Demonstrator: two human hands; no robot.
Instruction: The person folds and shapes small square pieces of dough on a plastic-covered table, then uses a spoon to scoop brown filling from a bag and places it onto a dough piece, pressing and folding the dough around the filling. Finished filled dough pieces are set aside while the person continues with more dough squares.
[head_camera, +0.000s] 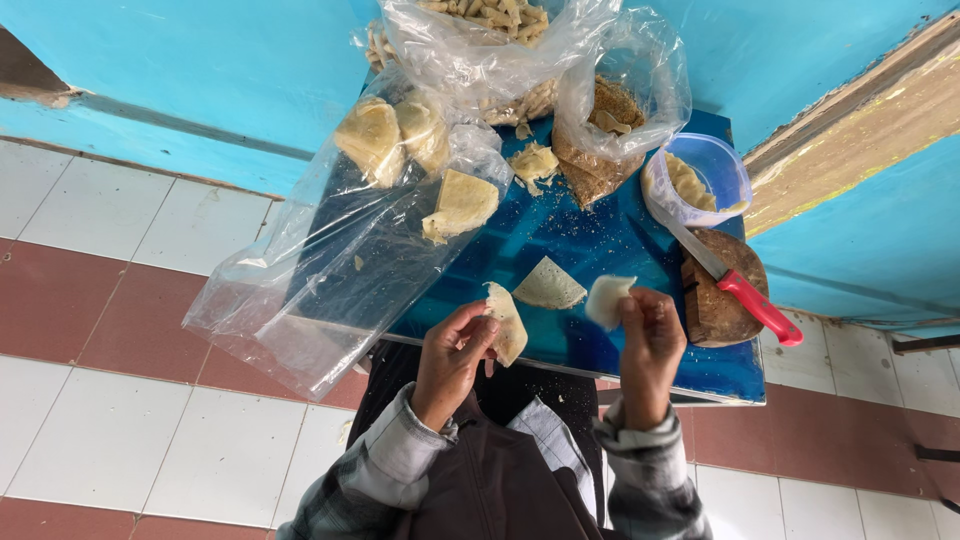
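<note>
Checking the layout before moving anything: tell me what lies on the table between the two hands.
In the head view, a flat pale wrapper sheet lies on the blue table between the left hand and right hand, each holding its own pale piece.

The person wears a shirt with a check pattern in grey, dark and pale squares. Its long sleeves end in folded cuffs at the wrists, low in the middle of the frame. Over the front hangs a dark brown apron or vest, at the bottom centre. The left hand (455, 352) and the right hand (650, 335) are bare, with no gloves or rings.
</note>
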